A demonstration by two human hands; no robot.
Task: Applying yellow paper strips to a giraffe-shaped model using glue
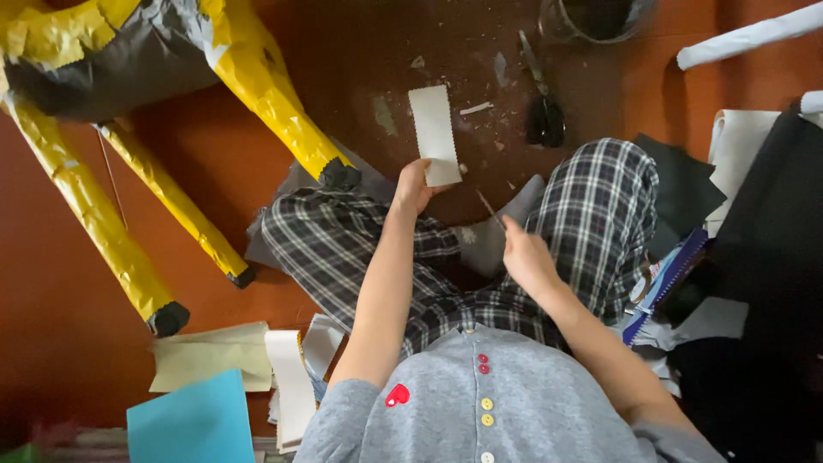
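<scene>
I sit cross-legged on a red-brown floor in plaid trousers. My left hand [414, 184] pinches the lower end of a white paper strip [435, 130] with wavy cut edges and holds it upright in front of me. My right hand [525, 255] grips a thin stick-like tool [489, 208], perhaps a small brush, that points up and left toward the strip. The tool's tip is a short way below and right of the strip, not touching it.
A yellow and grey paper-covered animal figure [171, 103] stands at the left. Black-handled scissors [542, 94] lie ahead by a clear container [597, 19]. Paper sheets [214, 356] and a blue sheet [193, 422] lie at lower left; dark sheets and a notebook [669, 279] at right.
</scene>
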